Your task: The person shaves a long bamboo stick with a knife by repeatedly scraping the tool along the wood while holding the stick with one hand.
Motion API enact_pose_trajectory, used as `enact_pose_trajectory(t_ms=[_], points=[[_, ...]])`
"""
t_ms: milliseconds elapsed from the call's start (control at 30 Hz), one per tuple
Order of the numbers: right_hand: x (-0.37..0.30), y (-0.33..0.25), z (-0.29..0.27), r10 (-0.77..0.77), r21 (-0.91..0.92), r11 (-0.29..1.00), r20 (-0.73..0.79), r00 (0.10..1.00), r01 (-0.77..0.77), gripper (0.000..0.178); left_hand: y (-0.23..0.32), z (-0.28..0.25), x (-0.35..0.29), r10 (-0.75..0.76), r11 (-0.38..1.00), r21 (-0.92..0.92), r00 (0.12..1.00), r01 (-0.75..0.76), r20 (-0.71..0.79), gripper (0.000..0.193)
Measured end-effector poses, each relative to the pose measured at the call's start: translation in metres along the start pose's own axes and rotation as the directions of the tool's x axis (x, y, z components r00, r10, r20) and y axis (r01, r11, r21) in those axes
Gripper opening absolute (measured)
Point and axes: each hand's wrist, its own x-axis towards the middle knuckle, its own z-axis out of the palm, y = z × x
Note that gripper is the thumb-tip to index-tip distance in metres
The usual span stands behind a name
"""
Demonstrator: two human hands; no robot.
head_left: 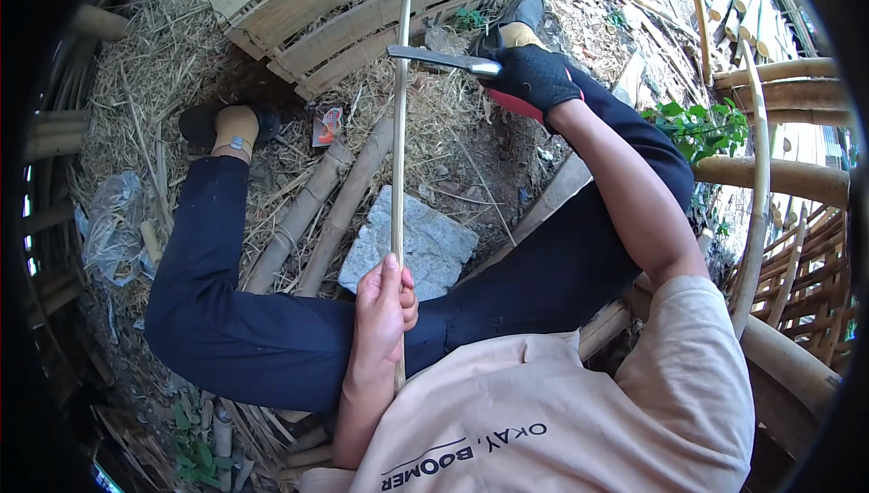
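My left hand is bare and closed around a long, pale bamboo strip, thumb pointing up along it. The strip stands away from me between my legs, its lower end against my shirt and its far end near a slatted panel. In a black glove with red on the palm side, my right hand grips a knife with a dark, flat blade and a shiny metal part by the fist. Its blade lies across the upper part of the strip. My fingers hide most of the knife's handle.
A pale slatted panel leans ahead. Between my legs lie a grey stone slab and bamboo poles. Straw, a clear plastic bag and a small orange packet are on the left. Bamboo rails and leaves are right.
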Motion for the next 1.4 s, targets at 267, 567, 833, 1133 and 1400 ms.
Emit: enact_pose_trajectory(t_ms=[267,567,833,1133,1400], points=[[-0.007,-0.033,0.013,-0.154,-0.026,0.987,0.147,0.977,0.160,0.023,-0.005,-0.001,0.000,0.019,0.999,0.025,1.000,-0.020,0.016,0.039],[0.009,-0.003,0.027,-0.037,-0.050,0.998,0.040,0.999,0.039,0.023,-0.008,0.002,0.001,0.034,0.998,0.057,0.999,-0.034,0.008,0.039],[0.010,0.017,0.006,0.122,0.086,0.989,0.011,0.992,-0.123,0.034,-0.005,0.009,-0.003,-0.016,0.999,0.030,1.000,0.016,0.020,0.039],[-0.009,-0.031,0.003,-0.153,0.069,0.988,0.250,0.956,0.140,0.030,-0.006,0.004,-0.001,-0.010,1.000,0.019,0.999,0.009,0.044,0.038],[0.012,0.005,0.014,0.083,0.007,0.996,0.101,0.991,-0.084,0.031,-0.009,0.005,-0.001,0.012,0.999,0.051,0.999,-0.015,0.044,0.040]])
